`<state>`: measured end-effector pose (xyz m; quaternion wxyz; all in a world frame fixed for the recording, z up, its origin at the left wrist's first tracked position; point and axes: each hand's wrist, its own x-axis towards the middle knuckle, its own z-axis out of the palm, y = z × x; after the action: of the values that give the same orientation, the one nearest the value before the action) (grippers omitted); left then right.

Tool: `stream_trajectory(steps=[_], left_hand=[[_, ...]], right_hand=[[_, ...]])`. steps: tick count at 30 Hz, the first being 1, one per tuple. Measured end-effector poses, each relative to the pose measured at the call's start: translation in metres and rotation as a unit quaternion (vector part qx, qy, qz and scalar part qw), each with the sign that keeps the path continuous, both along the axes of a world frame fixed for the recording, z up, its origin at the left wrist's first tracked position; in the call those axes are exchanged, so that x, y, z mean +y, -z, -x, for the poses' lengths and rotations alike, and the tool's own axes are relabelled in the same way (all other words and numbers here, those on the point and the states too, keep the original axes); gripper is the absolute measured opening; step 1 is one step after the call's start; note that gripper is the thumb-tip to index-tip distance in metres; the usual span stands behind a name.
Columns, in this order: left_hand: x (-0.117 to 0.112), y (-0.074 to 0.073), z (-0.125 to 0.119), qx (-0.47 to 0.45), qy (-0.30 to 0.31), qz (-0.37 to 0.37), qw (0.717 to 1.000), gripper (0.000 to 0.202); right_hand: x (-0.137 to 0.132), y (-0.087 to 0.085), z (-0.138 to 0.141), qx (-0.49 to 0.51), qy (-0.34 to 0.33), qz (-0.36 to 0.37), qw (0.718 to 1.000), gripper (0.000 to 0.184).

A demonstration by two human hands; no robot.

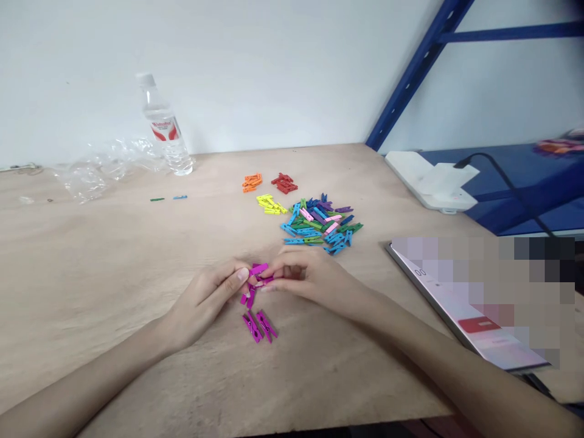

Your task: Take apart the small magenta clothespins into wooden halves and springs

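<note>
While a water bottle (pixel 164 128) stands far on the left of the wooden table (pixel 91 274), the left hand (pixel 207 298) rests near the middle, its fingertips closed on a magenta peg cluster (pixel 258 272). Some loose magenta pegs (pixel 260 325) lie on the table just nearer. The right hand (pixel 310 277) pinches the same cluster from the right side. Farther away lies a mixed peg pile (pixel 319 225), and a tablet (pixel 460 316) is at the right edge.

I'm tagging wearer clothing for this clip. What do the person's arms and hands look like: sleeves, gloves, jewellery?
Left hand and right hand are bare: no gloves, rings, watch or bracelets visible. Both arms are uncovered as far as the frame shows, with no sleeve in view.
</note>
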<state>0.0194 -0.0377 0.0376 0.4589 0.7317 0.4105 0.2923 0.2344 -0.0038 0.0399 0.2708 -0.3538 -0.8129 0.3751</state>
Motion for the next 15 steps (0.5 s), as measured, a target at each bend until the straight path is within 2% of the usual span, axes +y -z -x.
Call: stream_trajectory(steps=[4, 9, 11, 15], left_hand=[[-0.0015, -0.0012, -0.0003, 0.029, 0.021, -0.042, 0.998, 0.028], [-0.0041, -0.0046, -0.0014, 0.055, 0.029, -0.065, 0.996, 0.027], [-0.0052, -0.0048, -0.0015, 0.05, 0.038, -0.06, 0.996, 0.028], [-0.0086, -0.0053, -0.0019, 0.049, 0.042, -0.02, 0.998, 0.031]], right_hand=[[-0.0053, 0.0004, 0.0036, 0.035, -0.008, -0.034, 0.999, 0.025], [-0.0087, -0.0028, 0.0041, 0.062, -0.026, 0.024, 0.997, 0.016], [-0.0085, -0.004, 0.0031, 0.071, -0.03, 0.036, 0.996, 0.013], [-0.0092, -0.0057, 0.0023, 0.08, -0.022, 0.014, 0.996, 0.008]])
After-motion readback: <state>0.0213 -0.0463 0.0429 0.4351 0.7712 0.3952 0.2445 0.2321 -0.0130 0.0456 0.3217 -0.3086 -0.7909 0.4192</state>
